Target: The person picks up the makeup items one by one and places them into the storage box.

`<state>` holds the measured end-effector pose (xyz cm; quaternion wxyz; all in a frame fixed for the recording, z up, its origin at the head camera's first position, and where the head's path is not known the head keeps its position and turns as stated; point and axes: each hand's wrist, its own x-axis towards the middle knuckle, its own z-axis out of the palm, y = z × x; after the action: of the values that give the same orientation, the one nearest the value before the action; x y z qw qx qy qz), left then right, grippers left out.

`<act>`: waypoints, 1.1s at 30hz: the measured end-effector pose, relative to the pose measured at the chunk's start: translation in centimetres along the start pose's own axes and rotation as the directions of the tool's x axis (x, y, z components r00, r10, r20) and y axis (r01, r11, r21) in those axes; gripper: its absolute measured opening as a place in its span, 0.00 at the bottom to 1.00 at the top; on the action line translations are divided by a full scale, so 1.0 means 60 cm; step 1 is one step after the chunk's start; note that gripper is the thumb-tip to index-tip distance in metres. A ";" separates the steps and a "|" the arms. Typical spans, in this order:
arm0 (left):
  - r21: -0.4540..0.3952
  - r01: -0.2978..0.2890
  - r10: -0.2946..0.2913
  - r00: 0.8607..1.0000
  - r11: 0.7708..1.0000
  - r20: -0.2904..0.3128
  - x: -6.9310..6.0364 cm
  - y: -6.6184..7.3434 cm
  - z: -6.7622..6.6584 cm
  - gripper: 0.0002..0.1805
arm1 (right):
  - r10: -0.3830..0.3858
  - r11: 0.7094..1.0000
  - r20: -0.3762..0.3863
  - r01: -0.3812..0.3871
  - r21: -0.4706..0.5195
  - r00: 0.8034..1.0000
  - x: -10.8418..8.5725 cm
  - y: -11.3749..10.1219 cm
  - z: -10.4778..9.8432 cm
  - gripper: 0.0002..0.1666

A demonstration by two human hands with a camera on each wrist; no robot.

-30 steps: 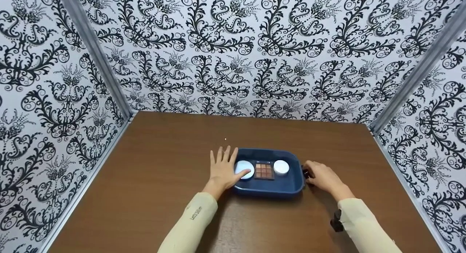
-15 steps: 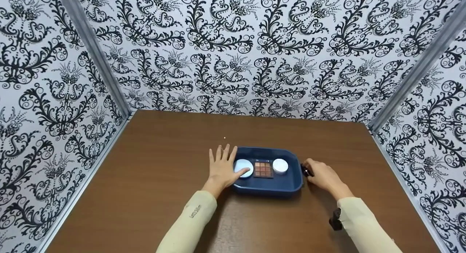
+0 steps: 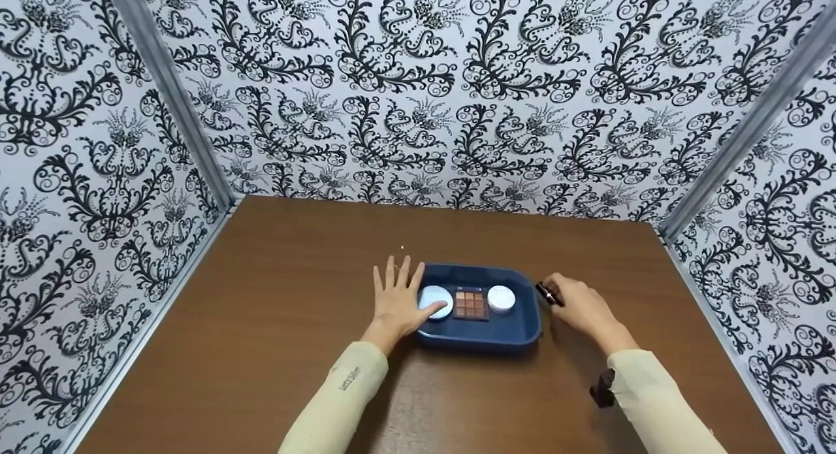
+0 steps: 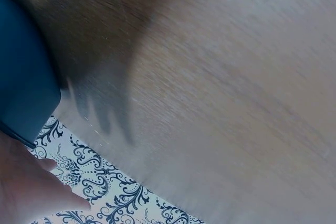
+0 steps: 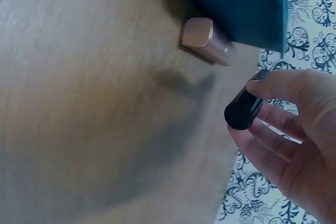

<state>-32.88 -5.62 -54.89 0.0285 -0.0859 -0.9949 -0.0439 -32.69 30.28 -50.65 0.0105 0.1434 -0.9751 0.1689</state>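
Note:
My right hand (image 3: pixel 583 309) pinches a short black lipstick tube (image 3: pixel 549 295) just off the right end of a blue tray (image 3: pixel 480 343). The right wrist view shows the black tube's round end, with the thumb on one side and fingers on the other, above the table. My left hand (image 3: pixel 396 308) lies over the tray's left rim, fingers straight and spread, the thumb reaching over a pale round case (image 3: pixel 435 300). An eyeshadow palette (image 3: pixel 471 305) and a white round jar (image 3: pixel 501 298) also sit in the tray.
In the right wrist view a rose-gold tube (image 5: pixel 205 38) lies on the table against the tray's outer side. The brown wooden table (image 3: pixel 294 264) is bounded by patterned walls (image 3: pixel 418 114) at the back and both sides.
My right hand has raised the black lipstick tube from beside the tray's right end and moved slightly away from me. More of the tube shows now. My left hand stays at the left rim.

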 end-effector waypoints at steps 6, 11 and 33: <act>-0.011 -0.003 0.003 1.000 1.000 -0.010 0.002 0.000 0.002 0.56 | -0.019 1.000 -0.022 0.020 0.015 1.000 0.002 -0.015 -0.013 0.23; -0.017 -0.004 0.004 1.000 1.000 -0.008 -0.001 0.001 0.001 0.56 | -0.034 0.999 -0.037 0.035 0.024 0.999 0.001 -0.027 -0.020 0.23; -0.016 -0.005 0.004 1.000 1.000 -0.024 0.000 -0.001 0.004 0.57 | -0.099 0.992 -0.039 0.102 0.080 0.994 -0.005 -0.090 -0.020 0.22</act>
<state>-32.92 -5.66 -55.15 0.0400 -0.0879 -0.9939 -0.0531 -30.94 25.91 -47.79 0.0300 0.1898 -0.9586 0.2102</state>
